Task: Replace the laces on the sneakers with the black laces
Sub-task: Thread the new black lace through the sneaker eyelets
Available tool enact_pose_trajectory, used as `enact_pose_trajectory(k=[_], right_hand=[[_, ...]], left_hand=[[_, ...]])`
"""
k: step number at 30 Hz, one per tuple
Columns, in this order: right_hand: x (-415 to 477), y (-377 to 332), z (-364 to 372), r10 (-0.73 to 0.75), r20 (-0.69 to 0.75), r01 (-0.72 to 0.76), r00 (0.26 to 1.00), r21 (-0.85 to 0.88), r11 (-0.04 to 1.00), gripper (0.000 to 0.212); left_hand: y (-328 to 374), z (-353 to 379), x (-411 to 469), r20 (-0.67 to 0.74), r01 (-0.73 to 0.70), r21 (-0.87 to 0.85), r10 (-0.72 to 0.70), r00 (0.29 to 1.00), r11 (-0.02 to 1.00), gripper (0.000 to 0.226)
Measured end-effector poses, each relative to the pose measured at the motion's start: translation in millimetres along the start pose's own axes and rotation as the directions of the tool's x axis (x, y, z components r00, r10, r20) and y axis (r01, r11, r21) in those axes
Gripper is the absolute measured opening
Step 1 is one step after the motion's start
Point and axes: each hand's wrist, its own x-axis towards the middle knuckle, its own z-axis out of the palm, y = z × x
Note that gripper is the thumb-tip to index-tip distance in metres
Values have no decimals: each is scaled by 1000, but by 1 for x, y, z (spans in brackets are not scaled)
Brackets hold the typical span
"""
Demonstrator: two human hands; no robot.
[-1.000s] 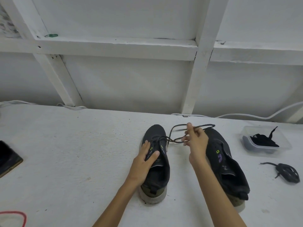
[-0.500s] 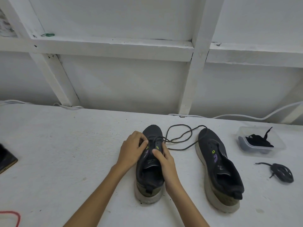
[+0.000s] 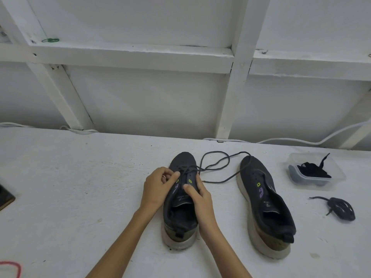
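Head view: left hand (image 3: 158,187) pinches the lace (image 3: 217,167), fingertips partly hidden; right hand (image 3: 201,197) grips the sneaker (image 3: 180,216).

Nothing legible to call here. Faint print (image 3: 181,198) on the tongue of the left sneaker (image 3: 184,161) is too small to read. Over at three o'clock, the right sneaker (image 3: 253,169) carries a purple mark (image 3: 261,192), unreadable too.

Dark left sneaker (image 3: 179,209), right sneaker (image 3: 267,209), toes away; grey lace (image 3: 217,169) looped between; black laces (image 3: 312,171) far right
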Motion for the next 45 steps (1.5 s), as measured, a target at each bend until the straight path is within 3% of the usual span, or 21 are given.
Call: enact_pose_trajectory(k=[6,9,15,19,25,29,33,36,39,41,45], right_hand=[[-2,-3,1,24,-12,-24,1000,1,1000,74],[-1,0,0,25,-18,-25,1000,12,1000,61],[1,0,1,7,-37,-6,999,25,1000,49],[1,0,1,4,-43,-4,999,20,1000,43],[-2,0,1,19,-30,-18,999,42,999,55],[-1,0,1,-4,-42,5,999,41,999,49],[0,0,1,-6,-45,8,999,48,999,45],[-1,2,1,2,-48,1,999,64,998,50],[0,4,1,9,-50,-6,999,57,998,57],[0,4,1,15,-55,-12,998,57,998,63],[1,4,1,1,-54,1,999,44,999,55]], left_hand=[[4,-3,11,7,-88,64,88,996,994,10],[8,-12,28,-61,-81,82,87,994,993,12],[8,-5,16,-3,25,21,-25,1000,999,21],[-2,-1,8,52,-22,-5,22,998,1000,14],[9,-19,35,-176,13,-99,-30,984,995,12],[5,-8,21,-26,107,-137,-112,993,985,31],[-2,0,6,75,42,-111,-34,997,993,10],[4,-11,16,-97,18,-125,-30,995,992,7],[14,-29,32,-297,93,-336,-199,934,937,16],[15,-31,34,-244,141,-366,-241,939,920,21],[7,-12,12,63,214,-255,-205,977,943,21]])
